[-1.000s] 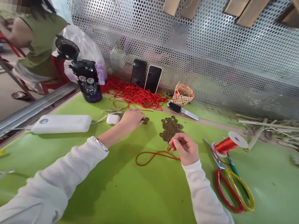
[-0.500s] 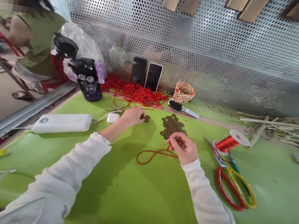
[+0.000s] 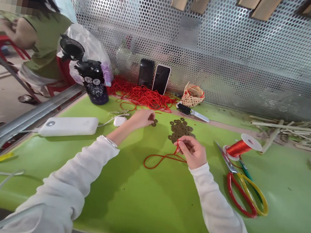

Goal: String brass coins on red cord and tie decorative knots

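Observation:
Between the thumb and fingers of my right hand (image 3: 193, 151) is a red cord (image 3: 151, 167), pinched near its upper end. The rest of the cord loops on the green tabletop to the left. Just behind that hand lies a heap of bronze-coloured holed coins (image 3: 181, 129). My left hand (image 3: 144, 118) reaches to a few separate holed coins (image 3: 154, 123) left of the heap. Its fingers are curled at these coins, and whether one is between the fingertips is hidden. A tangle of red cord (image 3: 143, 97) lies behind it.
Scissors (image 3: 246, 192) and a spool of red thread (image 3: 238, 148) lie at right. A power bank (image 3: 69, 127), earbud case (image 3: 119, 121) and dark bottle (image 3: 96, 86) are left. Two phones (image 3: 161, 79), a small woven basket (image 3: 193, 96) and a folding knife (image 3: 194, 112) are behind. A person sits far left.
The view has shifted slightly. My left hand's fingers have curled more at the few coins, while my right hand keeps its pinch on the red cord.

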A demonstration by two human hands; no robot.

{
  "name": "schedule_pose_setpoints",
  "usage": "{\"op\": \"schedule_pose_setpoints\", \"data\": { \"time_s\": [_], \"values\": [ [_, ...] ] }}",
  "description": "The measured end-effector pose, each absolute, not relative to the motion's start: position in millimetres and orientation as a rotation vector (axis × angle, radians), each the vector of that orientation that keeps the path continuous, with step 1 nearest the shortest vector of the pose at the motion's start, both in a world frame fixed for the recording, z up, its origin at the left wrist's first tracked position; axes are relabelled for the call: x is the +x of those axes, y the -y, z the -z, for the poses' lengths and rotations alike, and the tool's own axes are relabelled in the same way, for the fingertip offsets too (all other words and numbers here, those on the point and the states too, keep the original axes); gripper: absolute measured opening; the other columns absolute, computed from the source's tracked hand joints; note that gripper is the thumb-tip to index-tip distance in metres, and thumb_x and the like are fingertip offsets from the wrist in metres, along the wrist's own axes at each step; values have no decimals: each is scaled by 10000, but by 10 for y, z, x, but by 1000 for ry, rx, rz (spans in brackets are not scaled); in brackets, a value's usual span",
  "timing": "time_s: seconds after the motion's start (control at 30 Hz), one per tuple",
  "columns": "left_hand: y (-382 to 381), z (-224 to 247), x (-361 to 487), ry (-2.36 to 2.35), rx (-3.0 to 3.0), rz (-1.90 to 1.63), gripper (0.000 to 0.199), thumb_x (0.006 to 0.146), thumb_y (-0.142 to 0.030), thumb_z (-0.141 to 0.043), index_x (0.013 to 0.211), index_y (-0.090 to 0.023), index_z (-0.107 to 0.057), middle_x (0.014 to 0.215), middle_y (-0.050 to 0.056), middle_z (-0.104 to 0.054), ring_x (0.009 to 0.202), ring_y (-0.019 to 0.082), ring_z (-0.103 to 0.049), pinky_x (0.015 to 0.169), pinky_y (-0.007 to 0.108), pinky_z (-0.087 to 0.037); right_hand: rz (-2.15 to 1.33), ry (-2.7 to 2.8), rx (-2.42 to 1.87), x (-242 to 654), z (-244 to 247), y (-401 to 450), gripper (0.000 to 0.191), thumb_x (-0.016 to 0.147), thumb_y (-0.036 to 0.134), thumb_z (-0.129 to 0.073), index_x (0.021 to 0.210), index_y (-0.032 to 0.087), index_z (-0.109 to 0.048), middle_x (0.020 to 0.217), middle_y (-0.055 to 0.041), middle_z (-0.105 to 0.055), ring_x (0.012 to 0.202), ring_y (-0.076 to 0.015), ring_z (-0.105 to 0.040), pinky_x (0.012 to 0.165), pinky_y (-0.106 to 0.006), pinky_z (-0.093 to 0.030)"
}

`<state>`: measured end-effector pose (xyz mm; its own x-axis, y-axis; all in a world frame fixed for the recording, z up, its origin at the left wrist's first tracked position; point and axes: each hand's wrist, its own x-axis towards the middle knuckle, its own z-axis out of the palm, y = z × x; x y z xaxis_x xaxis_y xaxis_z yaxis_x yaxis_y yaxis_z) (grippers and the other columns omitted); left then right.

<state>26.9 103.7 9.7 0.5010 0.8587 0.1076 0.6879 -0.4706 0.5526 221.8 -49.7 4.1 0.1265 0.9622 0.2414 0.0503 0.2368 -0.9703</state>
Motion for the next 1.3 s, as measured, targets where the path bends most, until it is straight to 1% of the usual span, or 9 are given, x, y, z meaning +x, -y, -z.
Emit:
{"op": "schedule_pose_setpoints", "data": {
  "time_s": [0.1,0.23,0.33,0.5,0.7,0.87,1.0,1.13,1.3],
  "values": [
    [-820,-208,368,-1102,2183,-679,103,745,-225,-614,739,-146,-548,712,25,-653,662,141,-620,624,252,-482,-913,1246,-1102,2213,-35,496,213,761,374,-635,812,177,-570,698,-28,-663,520,-92,-563,525,-234,-515],
    [-430,-270,518,-971,2045,-840,136,769,-259,-588,822,-143,-539,813,51,-677,741,136,-649,689,248,-508,-897,1260,-1093,2210,-26,495,222,768,388,-625,814,180,-561,693,-27,-659,518,-100,-572,519,-244,-530],
    [-178,-262,589,-903,1921,-962,134,736,-235,-620,832,-148,-586,811,46,-677,740,145,-647,707,262,-509,-881,1291,-1095,2218,-3,488,222,767,389,-626,814,181,-562,682,-23,-651,516,-110,-587,510,-247,-539],
    [34,-283,639,-900,1738,-1032,101,719,-210,-636,801,-152,-620,775,30,-672,708,135,-635,705,259,-501,-806,1335,-1124,2229,38,495,202,771,372,-624,823,184,-570,681,-19,-646,527,-122,-605,530,-253,-547],
    [122,-284,648,-850,1432,-1001,149,692,-243,-667,789,-149,-602,729,22,-668,661,121,-623,634,240,-498,-714,1413,-1142,2230,12,547,146,796,325,-600,853,196,-561,722,-28,-656,592,-141,-639,562,-255,-547],
    [150,-262,653,-839,1411,-959,152,696,-253,-670,782,-147,-603,725,26,-669,652,120,-623,591,221,-492,-625,1580,-1129,2241,7,574,118,844,319,-526,879,206,-534,764,-41,-663,653,-153,-656,612,-278,-562],
    [156,-260,624,-866,1457,-1020,126,718,-240,-653,795,-150,-612,730,26,-674,678,129,-637,639,241,-505,-606,1601,-1120,2234,-2,592,79,841,284,-536,869,210,-536,759,-35,-660,666,-148,-654,624,-270,-561],
    [176,-269,596,-905,1626,-1141,99,741,-220,-638,815,-155,-635,790,35,-679,732,136,-640,718,262,-507,-646,1573,-1104,2220,-22,602,58,831,249,-555,869,209,-535,735,-24,-655,643,-137,-650,600,-246,-555],
    [200,-260,609,-913,1638,-1106,97,736,-198,-640,819,-150,-623,758,29,-668,695,129,-630,687,252,-508,-616,1568,-1125,2214,-27,609,74,829,273,-556,859,207,-541,733,-29,-652,645,-142,-645,594,-255,-552]
  ]
}}
